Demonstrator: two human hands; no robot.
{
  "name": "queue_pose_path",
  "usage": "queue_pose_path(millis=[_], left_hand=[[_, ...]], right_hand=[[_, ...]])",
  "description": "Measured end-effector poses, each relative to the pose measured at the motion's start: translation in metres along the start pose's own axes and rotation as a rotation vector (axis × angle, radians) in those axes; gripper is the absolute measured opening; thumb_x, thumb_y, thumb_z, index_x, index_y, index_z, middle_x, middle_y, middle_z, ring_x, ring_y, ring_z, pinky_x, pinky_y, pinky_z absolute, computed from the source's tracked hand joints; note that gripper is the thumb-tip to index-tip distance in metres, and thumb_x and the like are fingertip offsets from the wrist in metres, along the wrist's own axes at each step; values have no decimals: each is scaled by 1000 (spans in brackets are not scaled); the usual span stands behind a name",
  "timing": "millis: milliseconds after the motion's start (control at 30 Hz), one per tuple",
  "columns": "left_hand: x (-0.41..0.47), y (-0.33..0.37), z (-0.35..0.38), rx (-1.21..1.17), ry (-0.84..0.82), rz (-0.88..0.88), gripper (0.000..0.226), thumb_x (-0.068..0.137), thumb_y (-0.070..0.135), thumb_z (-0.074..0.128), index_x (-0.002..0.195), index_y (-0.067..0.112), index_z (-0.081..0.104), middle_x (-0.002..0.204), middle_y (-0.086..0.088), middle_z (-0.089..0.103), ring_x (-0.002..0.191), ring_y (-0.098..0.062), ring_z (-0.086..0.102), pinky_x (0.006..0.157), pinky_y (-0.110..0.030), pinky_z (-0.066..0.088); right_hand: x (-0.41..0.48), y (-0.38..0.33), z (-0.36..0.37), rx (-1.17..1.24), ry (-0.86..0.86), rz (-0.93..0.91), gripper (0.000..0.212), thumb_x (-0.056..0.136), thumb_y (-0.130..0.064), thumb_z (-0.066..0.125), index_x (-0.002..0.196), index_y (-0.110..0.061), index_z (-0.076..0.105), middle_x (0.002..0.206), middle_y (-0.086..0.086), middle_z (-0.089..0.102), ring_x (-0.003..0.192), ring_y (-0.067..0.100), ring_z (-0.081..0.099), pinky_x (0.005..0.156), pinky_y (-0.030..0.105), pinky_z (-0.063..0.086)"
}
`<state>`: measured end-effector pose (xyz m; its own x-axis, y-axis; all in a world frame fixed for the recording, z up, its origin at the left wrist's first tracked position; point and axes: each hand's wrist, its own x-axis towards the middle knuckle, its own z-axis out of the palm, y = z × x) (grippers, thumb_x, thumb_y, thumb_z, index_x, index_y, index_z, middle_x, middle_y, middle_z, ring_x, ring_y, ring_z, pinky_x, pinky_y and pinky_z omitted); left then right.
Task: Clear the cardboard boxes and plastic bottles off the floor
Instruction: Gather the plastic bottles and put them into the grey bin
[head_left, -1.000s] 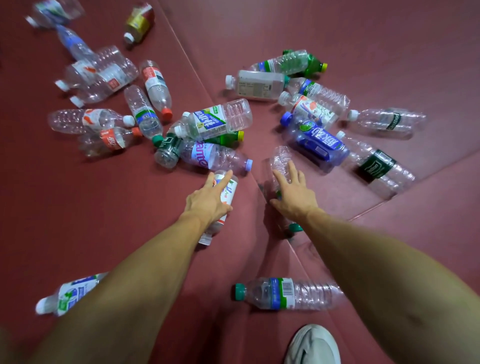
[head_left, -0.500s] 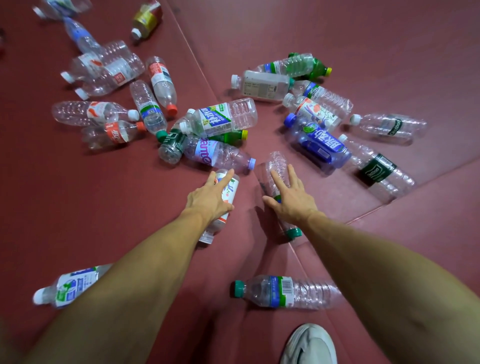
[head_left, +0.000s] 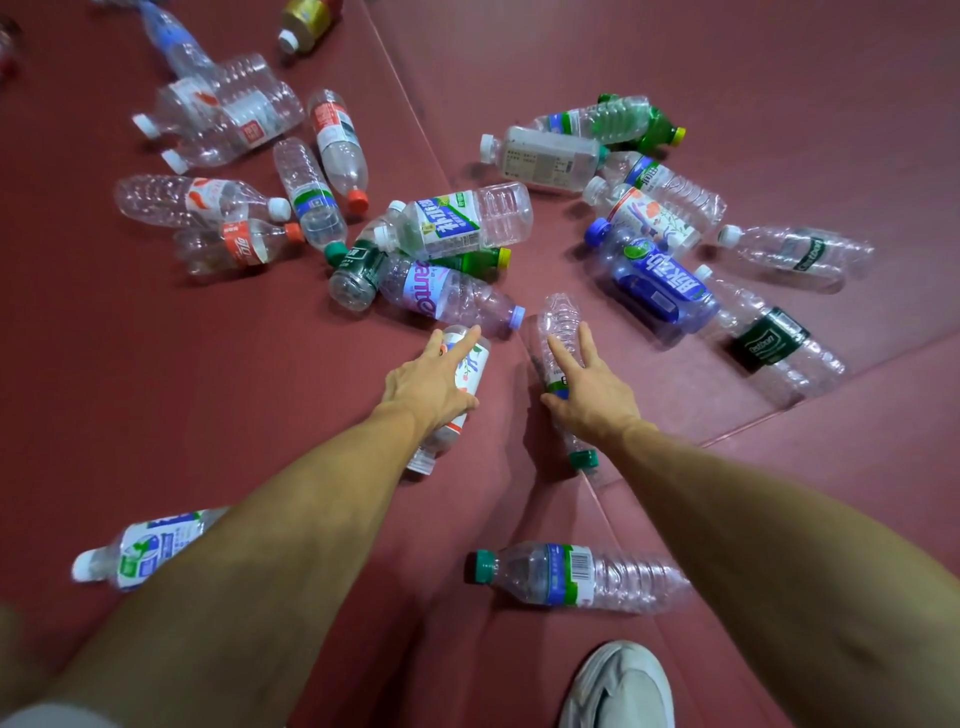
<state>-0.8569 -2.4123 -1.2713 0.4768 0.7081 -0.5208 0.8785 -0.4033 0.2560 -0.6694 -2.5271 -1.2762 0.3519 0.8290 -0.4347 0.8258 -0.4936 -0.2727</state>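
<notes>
Head view: dozens of empty plastic bottles lie on their sides across the dark red floor (head_left: 156, 395). At the centre the left hand (head_left: 426, 382) rests on a white-labelled bottle (head_left: 470, 366), its fingers (head_left: 464, 339) straight and close together along the bottle's length, pointing to 1 o'clock. Just beside it at 3 o'clock, the right hand (head_left: 589, 387) lies on a clear green-capped bottle (head_left: 560, 319) with its fingers spread and straight, the thumb against the bottle's side.

A purple-capped bottle (head_left: 447, 296) lies just beyond the left fingertips at 12 o'clock, and a blue bottle (head_left: 654, 286) at 2 o'clock from the right hand. More bottles are heaped at 11 and 1 o'clock. Another green-capped bottle (head_left: 571, 574) lies at 6 o'clock between the forearms, near a pale shoe (head_left: 618, 686).
</notes>
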Motion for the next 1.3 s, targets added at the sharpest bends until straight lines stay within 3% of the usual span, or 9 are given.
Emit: queue_pose_path(millis=[233,400,633,933,1133,1300], left_hand=[[-4,5,0,2,7,-2,96,87,46,70,153,55,1,168,0,2,132,-37,50,102,-43,41],[-29,31,-32,-16,-19,38,97,83,47,72,155,51,7,166,0,11,130,-36,52,100,-41,43],[-132,119,-194,-32,24,157,93,84,44,69,156,48,11,165,1,13,128,-35,53,98,-43,44],[-301,198,-421,18,-53,297,93,81,45,70,156,45,15,152,-5,35,129,-35,51,99,-44,44],[-381,245,-511,29,-50,513,93,78,47,72,156,42,21,152,-5,40,130,-36,49,101,-44,43],[-451,292,-545,76,-52,780,94,78,47,74,157,34,24,145,-9,48,131,-31,49,100,-40,41]], right_hand=[[0,-3,-10,19,3,-19,82,94,-36,64,159,-35,14,167,-3,-15,148,26,28,105,40,42],[-25,-5,-70,-19,40,2,79,95,-35,63,159,-34,17,167,-2,-12,147,26,28,104,41,42],[-126,-50,-240,6,46,75,77,96,-32,61,159,-30,16,168,0,-12,144,28,34,98,40,45],[-304,-131,-467,148,126,194,76,98,-32,59,159,-29,15,167,1,-13,144,28,31,100,41,46],[-430,-173,-550,230,246,414,73,98,-33,58,159,-28,18,168,0,-11,141,31,36,104,41,43],[-542,-193,-570,233,347,620,73,98,-32,59,159,-31,18,167,-3,-11,142,29,34,103,39,41]])
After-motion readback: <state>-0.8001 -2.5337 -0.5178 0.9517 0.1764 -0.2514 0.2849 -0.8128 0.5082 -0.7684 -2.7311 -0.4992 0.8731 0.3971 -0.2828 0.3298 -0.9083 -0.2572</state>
